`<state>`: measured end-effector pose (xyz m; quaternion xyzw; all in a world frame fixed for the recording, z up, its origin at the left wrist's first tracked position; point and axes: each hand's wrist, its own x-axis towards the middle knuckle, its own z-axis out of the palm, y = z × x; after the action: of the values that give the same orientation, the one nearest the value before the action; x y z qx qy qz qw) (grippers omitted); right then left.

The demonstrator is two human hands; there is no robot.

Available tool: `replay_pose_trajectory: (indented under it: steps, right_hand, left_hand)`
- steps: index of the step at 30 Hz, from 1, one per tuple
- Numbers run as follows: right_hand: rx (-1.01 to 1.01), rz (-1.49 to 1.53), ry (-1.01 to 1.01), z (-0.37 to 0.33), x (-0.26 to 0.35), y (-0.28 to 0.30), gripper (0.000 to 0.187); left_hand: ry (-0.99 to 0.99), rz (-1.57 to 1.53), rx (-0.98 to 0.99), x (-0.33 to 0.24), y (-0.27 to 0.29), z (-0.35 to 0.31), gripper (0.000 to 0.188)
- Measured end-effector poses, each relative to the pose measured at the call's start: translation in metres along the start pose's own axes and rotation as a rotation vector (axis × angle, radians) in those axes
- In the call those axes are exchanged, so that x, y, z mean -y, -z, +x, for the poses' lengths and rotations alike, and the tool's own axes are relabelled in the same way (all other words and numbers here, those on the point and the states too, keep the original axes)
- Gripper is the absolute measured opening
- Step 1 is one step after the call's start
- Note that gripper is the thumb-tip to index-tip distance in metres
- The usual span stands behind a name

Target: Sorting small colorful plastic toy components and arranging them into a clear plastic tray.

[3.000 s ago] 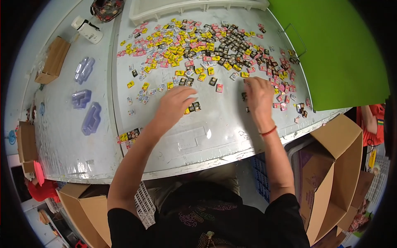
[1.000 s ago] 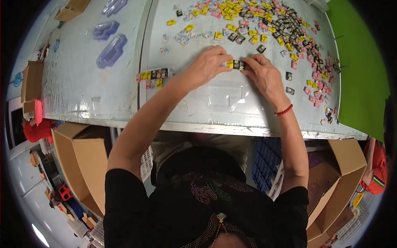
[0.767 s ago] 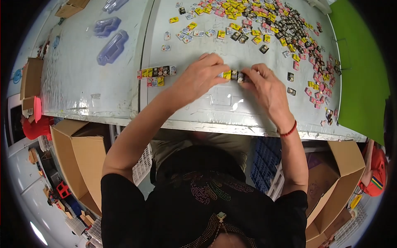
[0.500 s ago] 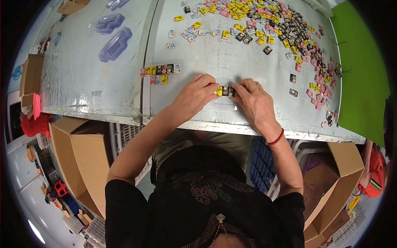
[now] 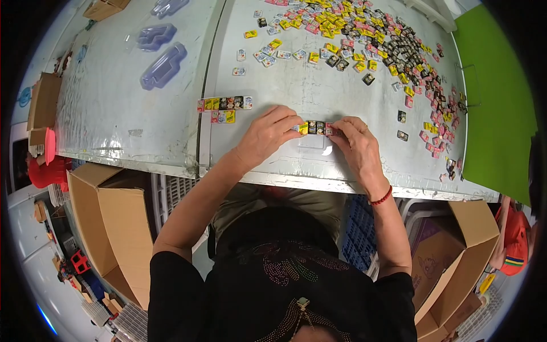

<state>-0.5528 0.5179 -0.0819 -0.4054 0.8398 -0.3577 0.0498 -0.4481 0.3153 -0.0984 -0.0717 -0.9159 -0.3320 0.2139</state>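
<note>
A short row of small printed packs (image 5: 316,128), yellow, black and pink, lies over the near middle of the table, above what looks like a clear plastic tray (image 5: 312,143). My left hand (image 5: 268,137) pinches the left end of the row between thumb and fingers. At the right end, my right hand (image 5: 356,142) is closed on the pink pack. To the left of my left hand lies a finished-looking line of similar packs (image 5: 224,104), with a shorter pink and yellow group (image 5: 223,117) against its near side.
A wide scatter of loose packs (image 5: 364,43) covers the far and right side of the table (image 5: 296,85). Purple-tinted plastic trays (image 5: 164,65) lie on the left table. Open cardboard boxes (image 5: 122,228) stand below the front edge. A green panel (image 5: 493,102) borders the right.
A pink pack now shows at the row's right end, and my right hand has shifted slightly right. The whole view has moved a little.
</note>
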Motion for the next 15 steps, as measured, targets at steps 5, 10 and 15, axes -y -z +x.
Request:
replay_pose_trajectory:
  steps: [5, 10, 15]
  right_hand:
    - [-0.052, -0.02, 0.018, -0.005, -0.006, -0.007, 0.023]
    - [-0.159, -0.214, 0.174, -0.016, -0.01, -0.014, 0.025]
    - [-0.163, -0.394, 0.23, -0.029, -0.002, -0.02, 0.034]
  left_hand:
    - [0.02, -0.006, 0.026, 0.005, -0.003, -0.002, 0.026]
    - [-0.018, 0.048, -0.039, 0.006, -0.009, -0.006, 0.022]
    - [-0.083, 0.159, -0.057, 0.003, -0.01, -0.017, 0.027]
